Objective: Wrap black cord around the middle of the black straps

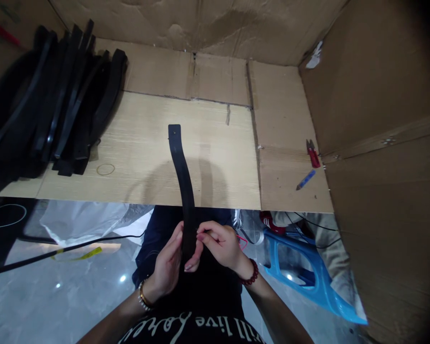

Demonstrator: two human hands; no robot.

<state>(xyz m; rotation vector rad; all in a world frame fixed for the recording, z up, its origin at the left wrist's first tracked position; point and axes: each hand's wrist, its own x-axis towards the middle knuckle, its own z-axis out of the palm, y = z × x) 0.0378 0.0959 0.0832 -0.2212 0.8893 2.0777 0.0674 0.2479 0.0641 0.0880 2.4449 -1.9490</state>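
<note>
One black strap [179, 167] is in the hands, while many more lie in a heap of straps [71, 105] ahead and to the left of the left hand. The strap's far end rests on a pale wood-grain board [218, 157] ahead of the hands. The left hand [168, 260] and right hand [218, 243] are both closed narrowly on its near part, pinching it from either side. Red thread snips [313, 154] and a blue marker [306, 179] lie on cardboard [283, 119] well ahead of the right hand.
</note>
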